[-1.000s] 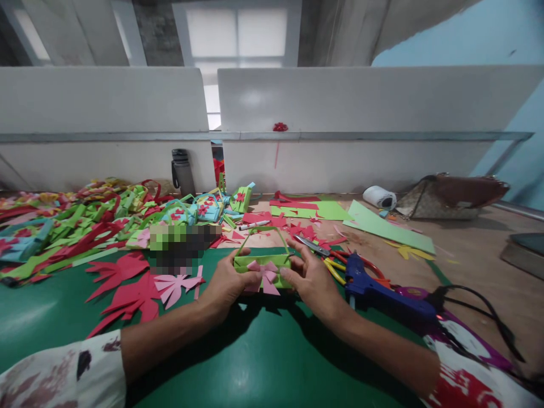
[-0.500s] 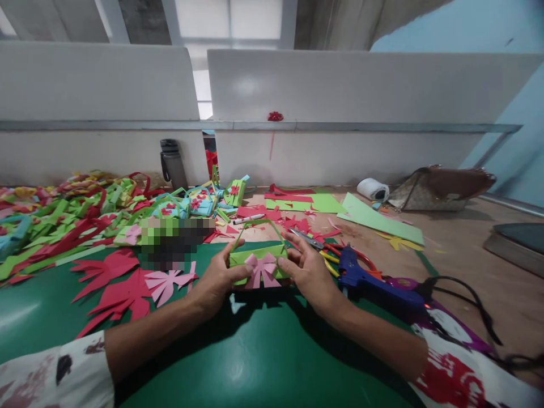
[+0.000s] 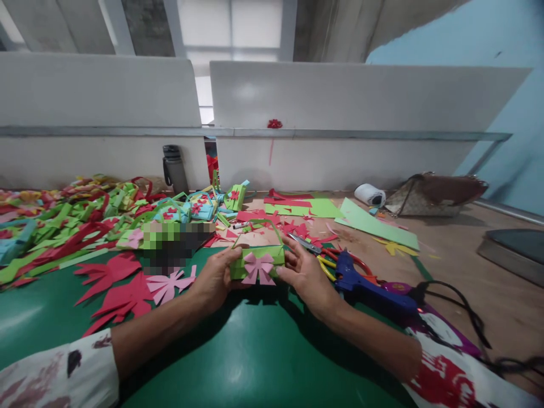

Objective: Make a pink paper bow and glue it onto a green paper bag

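Note:
A small green paper basket (image 3: 272,256) with a thin green handle and a pink paper bow (image 3: 258,267) on its front stands on the green table mat (image 3: 255,362). My left hand (image 3: 216,277) grips its left end with fingers curled round it. My right hand (image 3: 304,275) grips its right end the same way. The bow faces me between the two hands.
A blue glue gun (image 3: 369,286) with a black cord lies right of my right hand, scissors (image 3: 317,249) beside it. Red and pink paper cut-outs (image 3: 123,283) lie at left, a heap of paper baskets (image 3: 85,215) behind. A dark bottle (image 3: 172,167), tape roll (image 3: 369,194) and bag (image 3: 437,195) stand by the partition.
Both hands have shifted on the basket and turned it upright, so the pink bow faces me more squarely. The view has moved slightly.

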Demonstrator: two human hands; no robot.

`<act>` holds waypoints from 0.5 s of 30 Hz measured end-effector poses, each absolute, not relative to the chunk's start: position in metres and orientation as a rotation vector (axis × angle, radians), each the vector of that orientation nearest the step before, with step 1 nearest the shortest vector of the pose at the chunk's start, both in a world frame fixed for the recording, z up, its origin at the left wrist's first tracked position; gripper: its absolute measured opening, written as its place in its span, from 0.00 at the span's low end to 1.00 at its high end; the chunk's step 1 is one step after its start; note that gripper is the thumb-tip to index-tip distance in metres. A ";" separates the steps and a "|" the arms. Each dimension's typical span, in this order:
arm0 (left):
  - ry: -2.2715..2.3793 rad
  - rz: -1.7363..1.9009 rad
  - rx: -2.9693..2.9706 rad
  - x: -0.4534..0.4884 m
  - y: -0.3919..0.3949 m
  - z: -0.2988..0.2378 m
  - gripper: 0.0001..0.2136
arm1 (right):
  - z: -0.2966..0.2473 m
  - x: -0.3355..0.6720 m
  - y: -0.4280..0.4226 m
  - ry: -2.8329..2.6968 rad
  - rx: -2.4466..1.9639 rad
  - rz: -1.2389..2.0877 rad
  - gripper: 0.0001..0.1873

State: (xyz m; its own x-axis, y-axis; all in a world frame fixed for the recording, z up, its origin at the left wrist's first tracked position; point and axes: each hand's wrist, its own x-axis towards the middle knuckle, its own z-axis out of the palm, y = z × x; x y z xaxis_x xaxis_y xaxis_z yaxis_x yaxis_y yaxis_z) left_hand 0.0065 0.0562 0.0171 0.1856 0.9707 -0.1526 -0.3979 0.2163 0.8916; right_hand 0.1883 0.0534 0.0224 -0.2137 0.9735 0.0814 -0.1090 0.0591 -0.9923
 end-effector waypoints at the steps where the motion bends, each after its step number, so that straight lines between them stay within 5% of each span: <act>1: 0.868 1.146 0.827 0.006 0.057 0.018 0.17 | 0.023 0.189 0.054 -1.331 -0.978 1.349 0.40; 15: 0.900 1.122 0.943 -0.002 0.059 0.024 0.17 | 0.063 0.194 0.070 -1.572 -1.223 1.076 0.23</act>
State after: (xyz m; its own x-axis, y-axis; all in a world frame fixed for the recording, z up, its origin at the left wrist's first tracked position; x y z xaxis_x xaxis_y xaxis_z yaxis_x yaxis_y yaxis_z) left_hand -0.0018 0.0588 0.0240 0.1970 0.9746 -0.1066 -0.3160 0.1661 0.9341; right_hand 0.1938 0.0701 0.0626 -0.1607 0.9805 0.1133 0.2493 0.1513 -0.9565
